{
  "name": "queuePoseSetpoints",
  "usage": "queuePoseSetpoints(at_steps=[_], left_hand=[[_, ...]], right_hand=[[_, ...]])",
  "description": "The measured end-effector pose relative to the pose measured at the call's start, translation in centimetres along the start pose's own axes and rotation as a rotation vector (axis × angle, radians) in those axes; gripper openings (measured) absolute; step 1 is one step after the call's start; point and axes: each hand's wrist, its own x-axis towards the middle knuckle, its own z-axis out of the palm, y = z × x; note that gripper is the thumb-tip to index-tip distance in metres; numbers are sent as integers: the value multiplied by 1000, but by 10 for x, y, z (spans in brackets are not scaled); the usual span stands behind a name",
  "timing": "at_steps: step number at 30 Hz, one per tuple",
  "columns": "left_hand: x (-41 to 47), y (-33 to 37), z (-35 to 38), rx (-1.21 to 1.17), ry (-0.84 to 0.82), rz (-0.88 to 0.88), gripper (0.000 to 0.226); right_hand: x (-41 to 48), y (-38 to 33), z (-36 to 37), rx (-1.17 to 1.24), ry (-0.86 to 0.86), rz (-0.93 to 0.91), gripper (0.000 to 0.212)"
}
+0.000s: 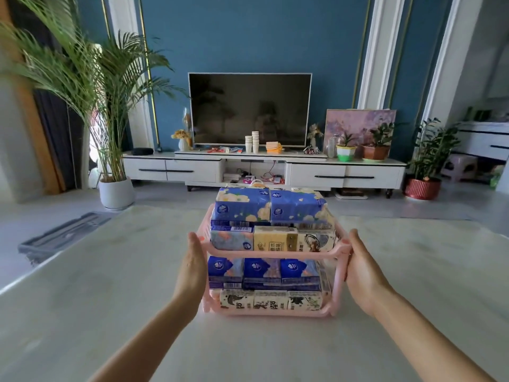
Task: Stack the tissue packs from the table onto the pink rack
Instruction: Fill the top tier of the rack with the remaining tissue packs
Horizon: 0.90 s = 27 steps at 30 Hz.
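pink rack (275, 254) stands at lower centre of frame on the counter (110, 271), both tiers filled with tissue packs (242, 208). my left hand (192, 261) and right hand (360, 268) press its sides, fingers straight, held together.

Eleven visible tissue packs (242, 208), one pink rack (271, 254), two hands (192, 261) (362, 268).

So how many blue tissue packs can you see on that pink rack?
6 blue packs: two on top, one at left just below, three in the third row down. More may hide behind.
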Motion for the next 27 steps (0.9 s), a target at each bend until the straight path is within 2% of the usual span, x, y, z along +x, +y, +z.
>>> queuePoseSetpoints(at_steps=[5,27], left_hand=[[15,-6,1,-52,15,-34,45],[124,-18,-14,-29,31,-75,43]], right_hand=[[4,0,10,38,18,7,36],[93,12,59,10,66,-6,42]])
